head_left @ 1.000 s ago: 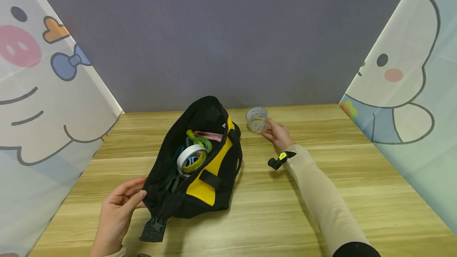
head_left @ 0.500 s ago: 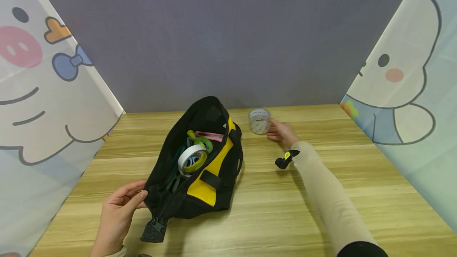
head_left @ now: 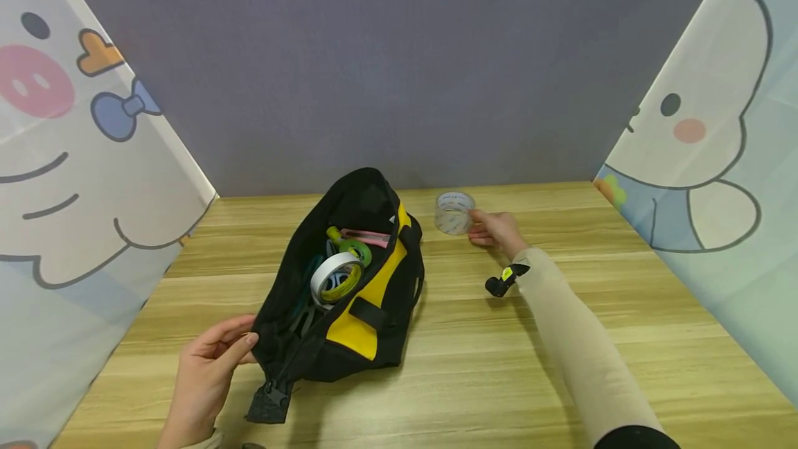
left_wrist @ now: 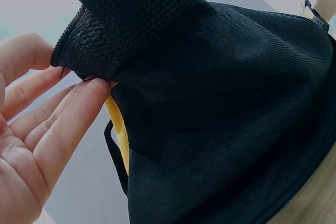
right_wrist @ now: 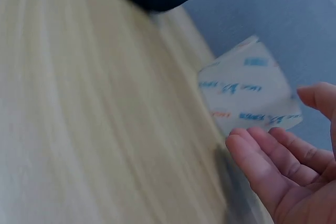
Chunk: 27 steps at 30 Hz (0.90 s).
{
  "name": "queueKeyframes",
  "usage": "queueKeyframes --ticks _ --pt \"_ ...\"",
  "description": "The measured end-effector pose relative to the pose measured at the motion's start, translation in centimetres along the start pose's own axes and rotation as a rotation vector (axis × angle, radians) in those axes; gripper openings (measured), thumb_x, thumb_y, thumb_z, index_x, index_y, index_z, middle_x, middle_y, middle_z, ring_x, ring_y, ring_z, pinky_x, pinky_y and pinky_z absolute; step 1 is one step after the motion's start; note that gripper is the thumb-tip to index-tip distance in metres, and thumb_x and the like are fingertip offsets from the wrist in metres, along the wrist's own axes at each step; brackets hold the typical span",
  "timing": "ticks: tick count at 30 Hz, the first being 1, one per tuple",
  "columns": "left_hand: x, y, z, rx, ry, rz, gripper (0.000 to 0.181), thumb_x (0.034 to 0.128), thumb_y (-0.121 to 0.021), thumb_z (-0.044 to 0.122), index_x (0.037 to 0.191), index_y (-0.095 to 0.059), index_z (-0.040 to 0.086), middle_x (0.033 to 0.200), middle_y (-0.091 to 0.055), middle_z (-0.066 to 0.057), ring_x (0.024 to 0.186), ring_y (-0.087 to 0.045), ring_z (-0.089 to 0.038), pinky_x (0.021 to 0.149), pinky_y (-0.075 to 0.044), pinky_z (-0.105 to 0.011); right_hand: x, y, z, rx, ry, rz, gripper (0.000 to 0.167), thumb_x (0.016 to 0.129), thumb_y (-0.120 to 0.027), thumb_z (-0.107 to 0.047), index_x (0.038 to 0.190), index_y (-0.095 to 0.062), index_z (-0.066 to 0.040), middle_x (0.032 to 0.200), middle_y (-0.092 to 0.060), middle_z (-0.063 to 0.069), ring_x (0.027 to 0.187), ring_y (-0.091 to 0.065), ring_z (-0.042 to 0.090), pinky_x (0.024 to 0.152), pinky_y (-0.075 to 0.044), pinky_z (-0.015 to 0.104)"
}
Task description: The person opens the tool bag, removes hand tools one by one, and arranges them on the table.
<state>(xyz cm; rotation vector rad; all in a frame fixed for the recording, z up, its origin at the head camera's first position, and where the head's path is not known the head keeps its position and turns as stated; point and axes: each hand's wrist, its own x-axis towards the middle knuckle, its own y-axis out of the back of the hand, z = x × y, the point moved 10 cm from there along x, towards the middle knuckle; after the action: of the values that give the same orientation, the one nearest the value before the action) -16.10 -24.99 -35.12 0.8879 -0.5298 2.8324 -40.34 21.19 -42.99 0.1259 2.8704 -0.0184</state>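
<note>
In the head view, a black and yellow bag (head_left: 386,276) lies unzipped, a white tape roll (head_left: 321,276), a green roll (head_left: 357,249) and a pink cutter (head_left: 368,238) inside. The left hand (head_left: 208,373) pinches the bag's near left end between thumb and fingers; the left wrist view shows these fingers (left_wrist: 68,124) at the black fabric (left_wrist: 220,108). At the back, the right hand (head_left: 499,233) is beside a clear tape roll (head_left: 455,222), fingertips at its right side. In the right wrist view its fingers (right_wrist: 278,161) are extended and the thumb is apart, near the roll (right_wrist: 247,93).
The wooden table (head_left: 499,380) meets a grey panel (head_left: 399,75) behind the bag and clear roll. Cartoon-printed sheets (head_left: 56,179) stand at both sides. A small black device (head_left: 501,284) is on the right wrist. A dark object shows at the bottom edge, left of centre.
The clear tape roll has shifted slightly right and now stands more upright. The right hand has moved a little to the right. The left hand and bag have hardly moved.
</note>
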Motion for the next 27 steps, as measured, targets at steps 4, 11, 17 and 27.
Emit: queueKeyframes --ticks 4,11,17,27 --pt "-0.1 0.0 -0.1 -0.001 0.0 -0.004 0.041 0.0884 -0.04 -0.033 0.119 -0.062 -0.017 0.107 -0.072 -0.014 0.086 -0.071 -0.019 0.063 -0.061 -0.027 -0.7 -0.4 -0.9 0.089 0.033 -0.039 0.053 0.097 -0.062 -0.014 0.134 -0.045 0.019 0.081 -0.07 0.016 0.064 -0.072 0.017 0.069 -0.061 0.031" --pt "-0.1 0.1 -0.1 0.002 0.001 -0.002 0.041 0.0885 -0.04 -0.033 0.119 -0.062 -0.017 0.107 -0.072 -0.013 0.086 -0.071 -0.018 0.063 -0.06 -0.027 -2.1 -2.2 -3.6 0.111 0.084 -0.109 0.053 0.098 -0.06 -0.011 0.137 -0.042 0.02 0.077 -0.068 0.01 0.065 -0.072 0.017 0.069 -0.061 0.028" --pt "-0.2 0.1 -0.1 0.005 0.008 0.001 0.041 0.0887 -0.04 -0.033 0.119 -0.062 -0.017 0.107 -0.073 -0.013 0.086 -0.071 -0.018 0.064 -0.06 -0.027 -3.7 -5.2 -6.2 0.08 0.133 -0.184 0.044 0.1 -0.059 -0.011 0.131 -0.047 0.018 0.077 -0.066 0.008 0.068 -0.071 0.017 0.071 -0.061 0.029" --pt "0.0 -0.1 -0.2 -0.016 -0.004 -0.017 0.041 0.0884 -0.039 -0.033 0.118 -0.062 -0.018 0.107 -0.072 -0.015 0.087 -0.072 -0.019 0.064 -0.061 -0.028 -6.4 -11.4 -11.6 0.057 0.274 -0.294 0.019 0.096 -0.066 -0.01 0.106 -0.065 0.006 0.078 -0.067 0.012 0.068 -0.071 0.021 0.078 -0.06 0.044"
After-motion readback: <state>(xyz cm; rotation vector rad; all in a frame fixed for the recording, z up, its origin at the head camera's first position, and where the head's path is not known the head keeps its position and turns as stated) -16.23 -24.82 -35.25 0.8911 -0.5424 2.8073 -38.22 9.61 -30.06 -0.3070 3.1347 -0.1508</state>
